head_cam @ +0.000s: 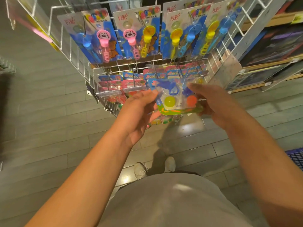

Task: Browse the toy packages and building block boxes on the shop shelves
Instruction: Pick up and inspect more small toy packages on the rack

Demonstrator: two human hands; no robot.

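While both hands hold one blister pack (176,99) just in front of the wire rack (101,99), the left hand (139,110) steadies its left edge with loosely spread fingers and the right hand (208,100) pinches its right edge. Beyond it, more packs crowd the lower hooks (124,81), and bubble wand cards (136,33) hang above. With so light a grip, the pack could slip, or snag neighbouring cards and pull them off.
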